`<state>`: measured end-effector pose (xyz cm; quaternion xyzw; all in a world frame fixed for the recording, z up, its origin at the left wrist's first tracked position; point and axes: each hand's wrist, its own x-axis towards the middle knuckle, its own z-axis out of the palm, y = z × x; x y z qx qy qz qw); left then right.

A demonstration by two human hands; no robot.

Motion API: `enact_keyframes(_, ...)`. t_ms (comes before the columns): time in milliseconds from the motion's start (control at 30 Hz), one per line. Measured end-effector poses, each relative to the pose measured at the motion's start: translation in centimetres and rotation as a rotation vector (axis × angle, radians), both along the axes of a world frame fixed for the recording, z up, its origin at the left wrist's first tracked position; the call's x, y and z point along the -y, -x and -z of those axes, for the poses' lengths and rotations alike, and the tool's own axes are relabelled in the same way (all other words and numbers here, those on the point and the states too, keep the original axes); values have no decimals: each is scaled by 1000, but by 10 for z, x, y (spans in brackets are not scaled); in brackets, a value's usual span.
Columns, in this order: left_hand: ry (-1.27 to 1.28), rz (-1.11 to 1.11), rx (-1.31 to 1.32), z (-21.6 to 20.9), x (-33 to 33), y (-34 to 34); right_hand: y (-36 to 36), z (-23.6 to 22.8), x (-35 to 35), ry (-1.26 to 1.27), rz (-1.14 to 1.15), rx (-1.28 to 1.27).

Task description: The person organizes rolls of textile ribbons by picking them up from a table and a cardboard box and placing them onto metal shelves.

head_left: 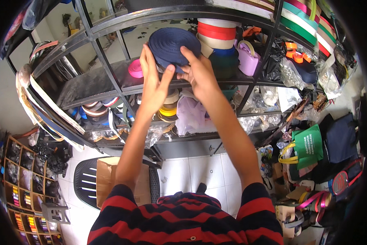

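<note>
Both my arms reach forward to a dark metal shelf, holding a wide navy roll of webbing [173, 43] between them. My left hand [154, 83] grips the roll's left and near side, thumb toward its lower edge. On the right side, my right hand [197, 73] is closed round it, with the thumb on its top face. The roll's underside is hidden. Left of my left hand, a small pink roll [136, 69] lies on the shelf board. Just right of the navy roll stands a stack of red and cream rolls [217, 30], with a lilac tape dispenser [247, 59] beside it.
Dark shelf posts and rails [105, 63] frame the rolls. A lower shelf holds a yellow roll [169, 110] and a pale lilac plastic bag [190, 112]. Below stands a black chair [83, 179] with a cardboard box [105, 179]. A green bag [308, 147] hangs at the right.
</note>
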<state>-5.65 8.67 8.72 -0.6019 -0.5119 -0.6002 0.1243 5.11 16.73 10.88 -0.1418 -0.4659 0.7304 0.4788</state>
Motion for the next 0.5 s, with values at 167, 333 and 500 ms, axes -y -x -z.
enact_keyframes(167,-58,-125,52,-14,-52,29,2,-50,-50,-211,-128,430)
enact_keyframes(333,-192,-274,84,-20,-88,46,19,-62,-103,-459,-63,771)
enact_keyframes(500,-42,-367,97,-16,-101,52,26,-72,-125,-612,29,1082)
